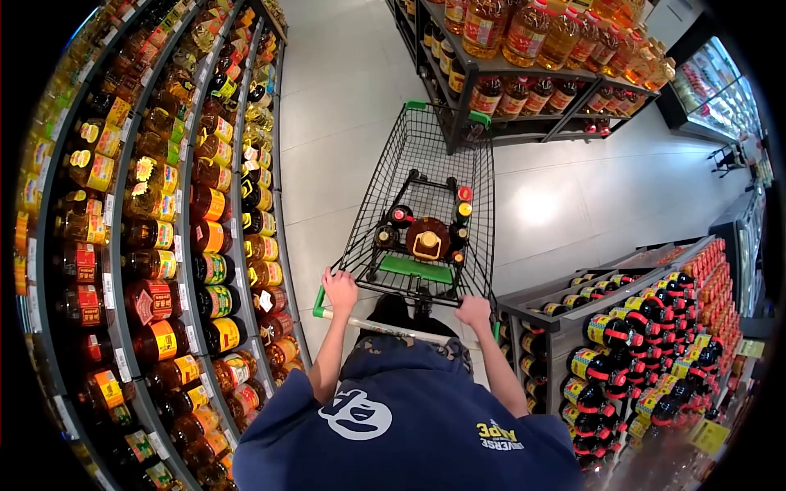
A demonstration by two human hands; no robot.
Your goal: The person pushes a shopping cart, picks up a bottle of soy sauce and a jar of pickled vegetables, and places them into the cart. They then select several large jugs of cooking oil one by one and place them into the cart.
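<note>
A black wire shopping cart (368, 204) with green corners stands in front of me, its white handlebar (393, 329) close to my body. My left hand (340, 290) is closed on the cart's near left edge, by the handlebar. At the right end my right hand (473, 313) makes a fist around the cart's near edge. Inside the basket, a big brown bottle with a pale handle (428, 240) stands among several dark bottles, one of them a dark bottle with a red cap (401, 214). A green flap (417, 268) lies nearer to me.
Curved shelves of bottled oils and sauces (188, 221) line the left side. Ahead, a display rack of oil bottles (532, 74) comes close to the cart's far right corner. Dark bottles with red caps (614, 331) fill a stand at right. Pale tiled floor (327, 106) runs ahead.
</note>
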